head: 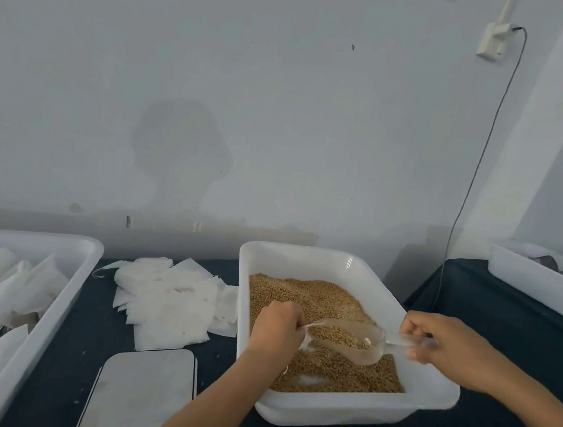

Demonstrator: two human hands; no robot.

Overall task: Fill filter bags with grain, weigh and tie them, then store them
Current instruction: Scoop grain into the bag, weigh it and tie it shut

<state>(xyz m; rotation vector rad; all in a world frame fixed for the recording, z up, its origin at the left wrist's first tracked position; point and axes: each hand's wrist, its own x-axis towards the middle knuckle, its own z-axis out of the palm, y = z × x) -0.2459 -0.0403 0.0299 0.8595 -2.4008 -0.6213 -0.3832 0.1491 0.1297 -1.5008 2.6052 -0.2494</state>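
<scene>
A white tub point(339, 415) at centre holds brown grain point(313, 299). My right hand point(446, 346) grips the handle of a clear plastic scoop point(350, 340) loaded with grain, held just above the grain bed. My left hand point(275, 330) is curled over the tub at the scoop's mouth and seems to hold a filter bag there; the bag itself is mostly hidden under the hand. A loose pile of empty white filter bags point(168, 302) lies left of the tub. A flat scale point(142, 392) with a pale platform sits in front of that pile.
A second white tub point(70, 282) at the left edge holds several filled bags point(7, 293). Another white tray point(539, 276) stands at the far right on a dark cloth. A cable point(477, 170) hangs down the wall from a socket behind the grain tub.
</scene>
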